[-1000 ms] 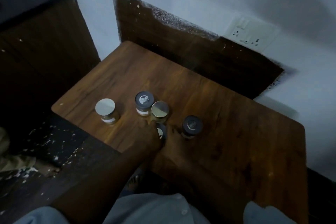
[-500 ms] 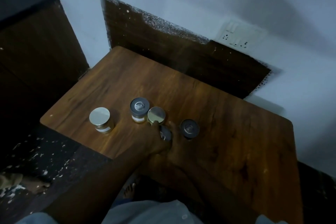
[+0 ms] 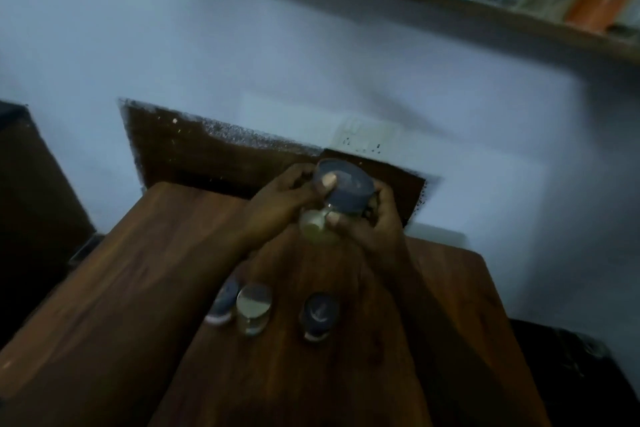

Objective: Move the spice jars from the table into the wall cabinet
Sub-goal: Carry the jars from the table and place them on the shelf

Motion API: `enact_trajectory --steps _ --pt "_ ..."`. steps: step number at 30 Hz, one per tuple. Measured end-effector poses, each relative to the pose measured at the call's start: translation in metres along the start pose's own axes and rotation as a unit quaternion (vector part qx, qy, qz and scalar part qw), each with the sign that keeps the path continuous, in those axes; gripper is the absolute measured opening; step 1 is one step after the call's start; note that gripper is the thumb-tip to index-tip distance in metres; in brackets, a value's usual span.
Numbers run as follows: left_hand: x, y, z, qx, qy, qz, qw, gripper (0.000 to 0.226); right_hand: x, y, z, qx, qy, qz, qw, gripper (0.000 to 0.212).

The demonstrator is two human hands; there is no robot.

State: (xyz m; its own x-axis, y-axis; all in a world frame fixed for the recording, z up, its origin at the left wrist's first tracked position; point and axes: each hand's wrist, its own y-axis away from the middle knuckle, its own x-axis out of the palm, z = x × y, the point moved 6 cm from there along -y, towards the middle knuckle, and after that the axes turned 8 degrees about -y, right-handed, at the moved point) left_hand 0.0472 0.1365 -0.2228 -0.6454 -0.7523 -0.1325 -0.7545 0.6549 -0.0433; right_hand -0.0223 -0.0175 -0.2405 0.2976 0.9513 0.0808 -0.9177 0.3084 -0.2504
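Dim bluish light, heavy motion blur

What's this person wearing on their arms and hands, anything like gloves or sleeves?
Nothing that shows. The left forearm and right forearm are bare, with no sleeves in view. The left hand and right hand have no gloves, and no watch, ring or bracelet shows, though the picture is dim and blurred.
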Motion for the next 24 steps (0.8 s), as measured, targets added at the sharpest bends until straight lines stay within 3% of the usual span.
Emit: enact_trajectory --steps 1,3,8,12,17,20,24 --pt "0.003 -0.006 -0.015 0.016 0.071 0.059 0.996 0.046 -0.006 -0.008 0.016 -0.016 -0.031 -0.005 0.999 0.074" --pt "0.004 -0.018 -0.047 0.06 0.064 0.105 0.991 0.053 -0.019 -0.025 0.055 -0.049 -0.043 -0.014 0.998 0.071" --pt "0.011 -0.064 -0.138 0.143 -0.021 0.031 0.989 0.06 -0.046 -0.075 0.155 -0.119 0.0 -0.017 0.993 0.062" --pt "0.018 -0.1 -0.199 0.2 -0.044 0.034 0.978 0.056 -0.073 -0.114 0.214 -0.156 0.025 -0.066 0.985 0.054" --pt "0.036 -0.161 -0.265 0.228 -0.124 -0.075 0.963 0.074 -0.11 -0.169 0.26 -0.174 0.078 -0.121 0.974 0.043" --pt "0.047 -0.197 -0.292 0.255 -0.203 -0.153 0.933 0.077 -0.123 -0.203 0.279 -0.194 0.122 -0.111 0.967 0.029" --pt "0.045 -0.251 -0.308 0.253 -0.287 -0.2 0.902 0.08 -0.144 -0.255 0.286 -0.174 0.18 -0.102 0.963 0.019"
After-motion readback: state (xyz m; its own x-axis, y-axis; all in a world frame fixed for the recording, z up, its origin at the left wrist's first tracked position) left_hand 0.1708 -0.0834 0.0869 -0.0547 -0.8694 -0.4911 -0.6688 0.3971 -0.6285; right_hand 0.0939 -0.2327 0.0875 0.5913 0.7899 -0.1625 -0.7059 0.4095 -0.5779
